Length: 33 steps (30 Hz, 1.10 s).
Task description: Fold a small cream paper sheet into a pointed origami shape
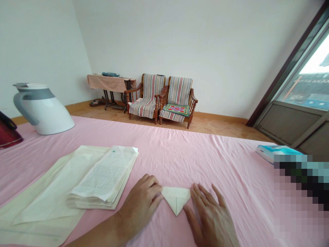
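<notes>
A small triangle of folded paper (177,199) lies on the pink tablecloth, its point toward me and a crease down its middle. My left hand (144,197) has its fingers curled together at the triangle's left corner, thumb and fingertips closed on it. At the right corner, my right hand (208,212) lies flat with its fingers stretched out and the thumb apart, fingertips touching the paper's edge. Left of my hands is a stack of grid-lined paper (102,178), resting partly on larger pale sheets (48,192).
A white and grey jug (53,111) stands at the table's far left, near a dark red kettle-like vessel (9,133). A blue and white packet (277,151) lies at the right, beside a pixelated patch. Two wooden armchairs (177,91) stand beyond the table.
</notes>
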Each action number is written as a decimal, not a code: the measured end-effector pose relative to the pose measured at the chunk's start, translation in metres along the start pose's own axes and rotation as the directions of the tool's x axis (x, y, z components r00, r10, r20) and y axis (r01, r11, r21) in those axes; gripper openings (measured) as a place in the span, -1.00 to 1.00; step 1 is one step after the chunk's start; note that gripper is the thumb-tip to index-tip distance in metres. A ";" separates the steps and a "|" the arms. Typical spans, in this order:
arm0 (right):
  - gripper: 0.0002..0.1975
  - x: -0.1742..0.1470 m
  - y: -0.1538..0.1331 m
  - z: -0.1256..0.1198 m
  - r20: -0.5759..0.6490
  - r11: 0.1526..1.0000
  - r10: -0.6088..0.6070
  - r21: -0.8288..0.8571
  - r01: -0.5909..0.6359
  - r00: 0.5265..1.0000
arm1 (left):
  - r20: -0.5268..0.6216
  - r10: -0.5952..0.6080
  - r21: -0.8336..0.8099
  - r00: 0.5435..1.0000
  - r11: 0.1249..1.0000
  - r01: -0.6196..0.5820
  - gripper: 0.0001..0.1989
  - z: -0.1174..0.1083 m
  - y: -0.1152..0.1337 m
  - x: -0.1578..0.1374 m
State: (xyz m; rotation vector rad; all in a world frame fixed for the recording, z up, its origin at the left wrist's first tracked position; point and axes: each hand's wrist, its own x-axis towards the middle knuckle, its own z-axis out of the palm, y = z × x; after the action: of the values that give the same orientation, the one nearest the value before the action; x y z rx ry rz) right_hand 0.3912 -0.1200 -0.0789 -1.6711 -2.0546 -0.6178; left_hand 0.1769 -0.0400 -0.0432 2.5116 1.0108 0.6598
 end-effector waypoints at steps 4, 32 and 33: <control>-0.68 0.003 0.003 -0.001 0.031 0.999 0.022 0.029 -0.022 0.999 | -0.026 -0.061 -0.038 0.998 0.997 0.060 -0.88 0.003 -0.006 0.003; -0.80 0.008 0.016 0.000 -0.040 0.910 0.186 0.383 -0.157 0.982 | -0.280 0.027 -0.125 0.960 0.990 -0.064 -0.86 0.002 -0.003 0.009; -0.81 0.008 0.016 -0.001 -0.045 0.911 0.182 0.384 -0.152 0.982 | -0.309 0.066 -0.108 0.949 0.989 -0.104 -0.86 0.001 -0.002 0.008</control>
State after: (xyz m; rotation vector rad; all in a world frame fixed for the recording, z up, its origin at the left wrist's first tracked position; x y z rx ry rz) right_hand 0.4056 -0.1111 -0.0725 -1.5416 -1.8088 -0.2058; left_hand 0.1816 -0.0325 -0.0429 2.4030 0.9303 1.1291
